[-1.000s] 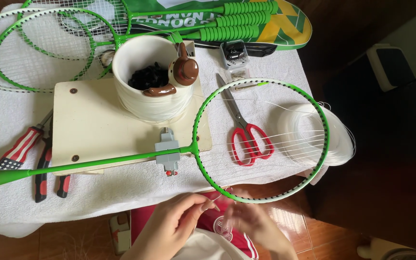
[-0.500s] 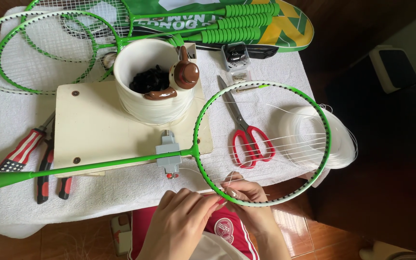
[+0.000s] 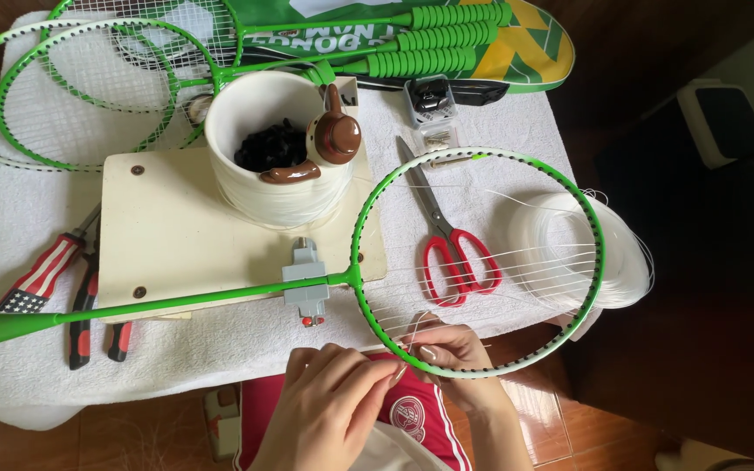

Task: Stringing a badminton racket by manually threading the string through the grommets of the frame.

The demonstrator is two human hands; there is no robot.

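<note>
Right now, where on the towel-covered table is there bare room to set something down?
Bare towel runs along the near edge below the green racket, left of both hands. The cream board is bare in front of the white cup. The far edge with the spare rackets and the scissors side are crowded.

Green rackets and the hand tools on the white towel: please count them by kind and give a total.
Green racket being strung, near both hands: 1
Finished green rackets at the top: 3
Red-handled scissors: 1
Red-and-black pliers: 1
Striped-handle tool: 1
Total: 7
The left hand and right hand pinch string at the frame's near rim.
</note>
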